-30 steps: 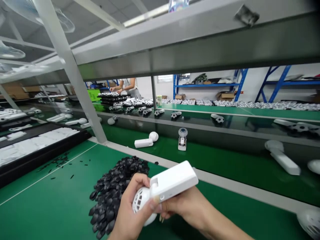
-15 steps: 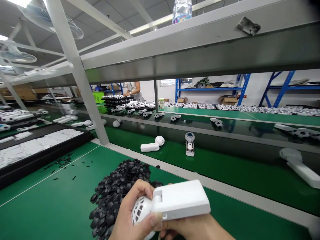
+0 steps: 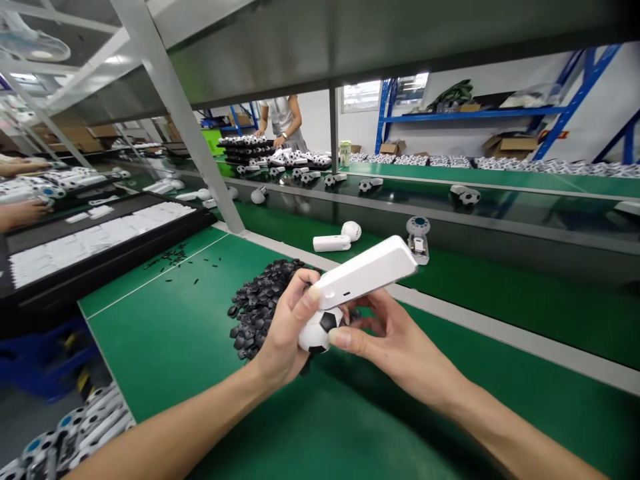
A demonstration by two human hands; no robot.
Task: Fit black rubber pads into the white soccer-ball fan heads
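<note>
My left hand is closed round a white folding handheld fan, its thumb near the hinge. The fan's long handle points up to the right, a small dark slot in its side. Below the handle, its round head shows black patches like a football. My right hand grips this head from the right, thumb tip beside a black patch; its other fingers are curled and partly hidden behind. Just behind my left hand lies a heap of small black plastic pieces on the green table.
More fans, one white and one with its handle opened, lie on the green belt. A black tray of white parts stands left, near another person's hand. A slanted post rises behind. Another person stands beyond.
The fan has turned so black patches now face me instead of the open grille. Its handle tilts up more steeply. My right hand has come out from behind the fan onto its head. The view has tipped down.
</note>
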